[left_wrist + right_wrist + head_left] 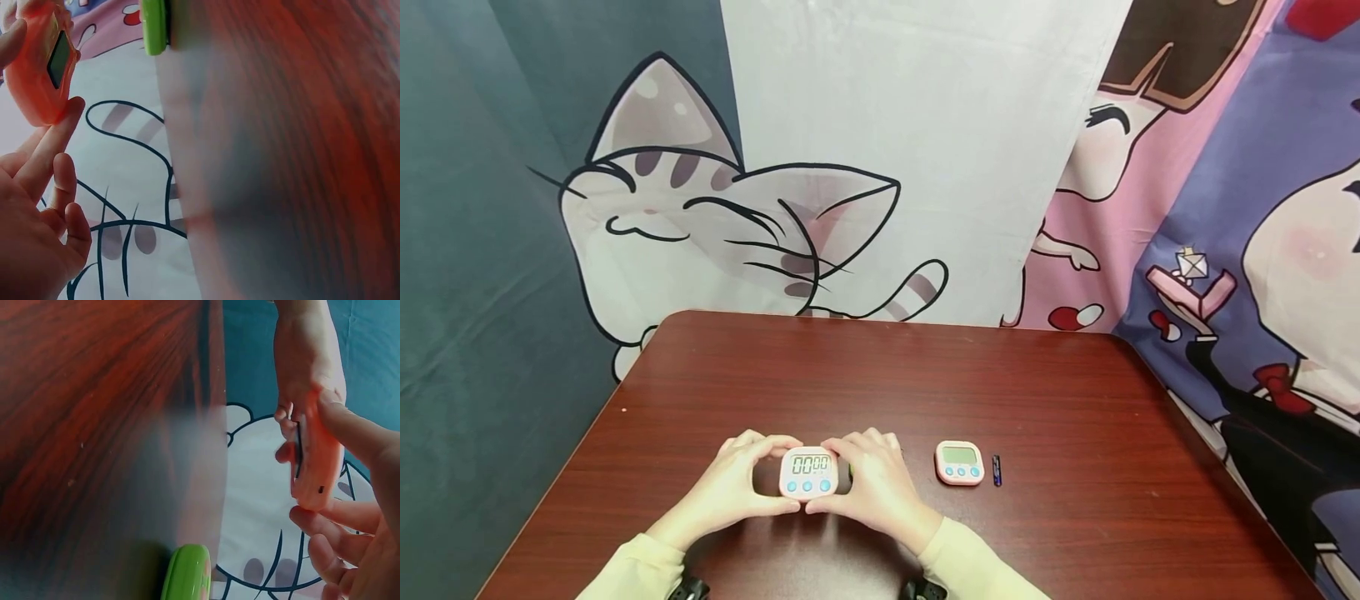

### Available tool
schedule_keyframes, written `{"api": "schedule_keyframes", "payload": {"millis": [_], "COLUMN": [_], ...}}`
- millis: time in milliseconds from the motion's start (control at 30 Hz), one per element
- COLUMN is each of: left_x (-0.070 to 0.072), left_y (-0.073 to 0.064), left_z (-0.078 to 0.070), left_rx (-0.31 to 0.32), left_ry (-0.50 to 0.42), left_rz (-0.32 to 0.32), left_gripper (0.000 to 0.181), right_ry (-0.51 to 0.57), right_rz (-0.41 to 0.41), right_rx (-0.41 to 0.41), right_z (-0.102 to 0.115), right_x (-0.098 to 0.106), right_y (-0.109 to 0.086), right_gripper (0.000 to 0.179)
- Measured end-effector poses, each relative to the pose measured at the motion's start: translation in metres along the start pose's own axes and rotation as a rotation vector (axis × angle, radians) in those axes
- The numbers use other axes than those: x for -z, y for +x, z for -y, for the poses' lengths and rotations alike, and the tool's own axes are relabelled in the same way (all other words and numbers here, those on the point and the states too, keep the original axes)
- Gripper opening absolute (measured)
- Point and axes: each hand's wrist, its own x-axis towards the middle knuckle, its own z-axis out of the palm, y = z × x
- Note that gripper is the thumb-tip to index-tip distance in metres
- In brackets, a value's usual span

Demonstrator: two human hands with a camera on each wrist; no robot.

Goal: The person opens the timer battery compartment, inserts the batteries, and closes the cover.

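Backdrop (925,100): hung cloth filling the far side of the room; teal at left, white at centre, pink and violet-blue at right, bearing a striped cartoon cat (700,242) and printed figures (1307,250).
Tabletop (880,375): reddish-brown with dark grain, far corners rounded; a pale sheen near the bottom of the head view.
Left hand (733,479): thumb and forefinger clamped on the left side of the held timer (808,493); ring and little fingers bent, free of it.
Right hand (880,479): thumb and forefinger clamped on the timer's right side.
Sleeves (640,567): pale yellow, ending at the wrists.
Held timer: pink and white, between the two hands, raised off the tabletop; display of zeros above three blue buttons.
Second timer (959,477): similar, lying to the right of the right hand, its display blank.
Green object (187,575): on the tabletop, mostly hidden by the right hand in the head view.
Dark blue cylinder (997,471): battery-like, just right of the second timer.
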Motion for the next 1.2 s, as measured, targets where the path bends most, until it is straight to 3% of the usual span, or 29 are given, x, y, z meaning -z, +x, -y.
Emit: {"api": "schedule_keyframes", "payload": {"millis": [233,433,733,1200], "left_x": [0.000,0.002,0.002,0.000], "left_y": [0.004,0.006,0.011,0.019], "left_z": [0.008,0.015,0.023,0.032], "left_rx": [0.013,0.018,0.024,0.043], "left_ry": [0.050,0.084,0.122,0.280], "left_rz": [0.043,0.038,0.110,0.197], "left_gripper": [0.056,0.057,0.057,0.058], "right_ry": [-0.013,0.008,0.000,-0.061], "right_rz": [0.146,0.237,0.273,0.302], "right_rx": [-0.021,-0.055,-0.110,-0.121], "right_z": [-0.003,-0.003,-0.005,-0.006], "right_x": [-0.002,-0.004,-0.018,-0.041], "right_y": [0.008,0.017,0.022,0.027], "right_gripper": [0.065,0.063,0.063,0.062]}}
